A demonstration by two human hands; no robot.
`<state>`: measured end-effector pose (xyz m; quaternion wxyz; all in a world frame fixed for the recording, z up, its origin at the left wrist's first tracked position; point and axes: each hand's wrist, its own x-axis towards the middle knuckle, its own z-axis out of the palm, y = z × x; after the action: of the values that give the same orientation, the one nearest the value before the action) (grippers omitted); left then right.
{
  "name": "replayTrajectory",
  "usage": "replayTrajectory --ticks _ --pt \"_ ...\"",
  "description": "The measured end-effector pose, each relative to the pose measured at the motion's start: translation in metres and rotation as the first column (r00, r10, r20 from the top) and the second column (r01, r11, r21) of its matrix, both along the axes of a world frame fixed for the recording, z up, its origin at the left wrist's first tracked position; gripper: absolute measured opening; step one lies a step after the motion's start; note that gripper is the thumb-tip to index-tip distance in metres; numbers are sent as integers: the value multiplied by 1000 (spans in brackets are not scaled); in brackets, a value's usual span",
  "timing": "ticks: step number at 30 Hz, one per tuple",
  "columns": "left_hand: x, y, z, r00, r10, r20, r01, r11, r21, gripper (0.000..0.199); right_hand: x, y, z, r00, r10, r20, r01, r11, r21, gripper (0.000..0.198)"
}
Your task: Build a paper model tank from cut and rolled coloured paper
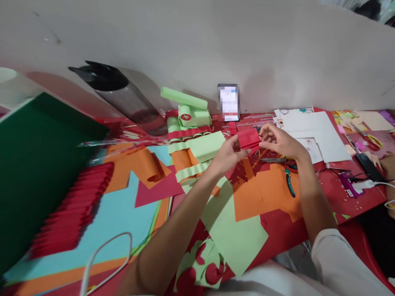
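Between my two hands, above the table, is a small folded piece of red paper [248, 139]. My left hand [230, 153] grips its left edge, thumb toward me. The fingers of my right hand [275, 142] close on its right edge. Just left of my left hand stands a paper model [202, 146] of light green, orange and red strips, with a rolled green tube [184, 98] on top. Below my hands lie orange paper sheets [257, 191] and a light green sheet [236, 226]. Scissors [273, 160] and teal-handled pliers [290, 183] rest near my right forearm.
A phone [229, 102] leans on the white wall. At left are a dark bottle [123, 96], a green board [46, 164], pleated red paper [77, 205] and stacked blue sheets [123, 213]. White sheets [324, 135] and a white cable [367, 185] lie to the right.
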<state>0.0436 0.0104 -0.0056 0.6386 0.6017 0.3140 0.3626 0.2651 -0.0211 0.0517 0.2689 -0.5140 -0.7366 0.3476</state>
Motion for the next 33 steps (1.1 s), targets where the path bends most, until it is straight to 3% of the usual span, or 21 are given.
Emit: replayTrajectory --ticks 2,4,6,8,10,15,20,25,28,33 --pt "0 1 1 999 36 12 -36 999 4 55 8 -7 5 982 -97 164 91 995 43 19" --pt "-1 2 2 997 77 6 -77 997 1 50 22 -17 6 889 -158 430 169 986 14 16" --pt "-2 3 3 993 115 0 -115 993 -9 47 40 -27 0 752 -87 653 212 971 -115 21" --pt "-2 4 3 990 139 7 -139 990 -21 47 58 -38 -11 639 -3 769 266 939 -217 38" --pt "-3 5 4 988 153 17 -152 988 -26 47 73 -46 -22 612 45 790 266 929 -259 45" --pt "-3 6 3 984 175 20 -175 984 15 44 90 -53 -38 671 11 741 152 977 -152 49" --pt "-3 9 2 953 244 178 -246 969 -10 37 98 -50 -50 792 16 610 83 987 -134 68" --pt "-7 12 9 891 348 291 -371 928 26 31 104 -55 -40 882 8 471 30 997 -72 54" --pt "-9 13 14 839 417 349 -452 892 20 25 89 -58 -23 968 20 249 4 996 -93 48" --pt "-15 18 22 770 479 421 -525 851 -9 21 20 -52 -20 998 -23 -56 13 987 -161 48"
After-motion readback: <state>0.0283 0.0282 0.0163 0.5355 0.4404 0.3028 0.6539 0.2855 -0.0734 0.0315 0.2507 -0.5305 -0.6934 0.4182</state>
